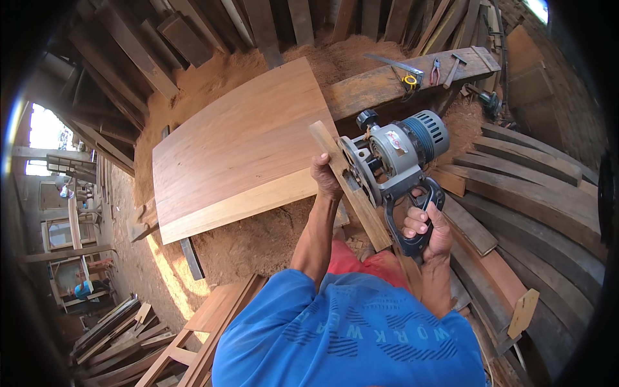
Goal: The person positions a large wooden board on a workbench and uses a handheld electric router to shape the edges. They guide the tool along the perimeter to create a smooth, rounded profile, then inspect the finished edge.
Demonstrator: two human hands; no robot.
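Observation:
A grey and blue handheld router [394,149] is held up tilted on its side. My right hand [427,227] wraps round its black D-shaped handle. Against the router's base lies a long wooden strip [366,213], with a notch beside the base. My left hand [327,175] is closed on this strip, its thumb showing at the edge and the other fingers mostly hidden. To the left of the router, a broad wooden panel [245,138] lies flat, with a paler band along its near edge.
A thick plank bench [367,89] behind the router carries a square [393,63], a yellow tape measure [409,80], red-handled pliers [435,71] and a hammer [454,69]. Stacked boards [529,193] fill the right side. A wooden frame [193,335] stands at lower left. Sawdust covers the ground.

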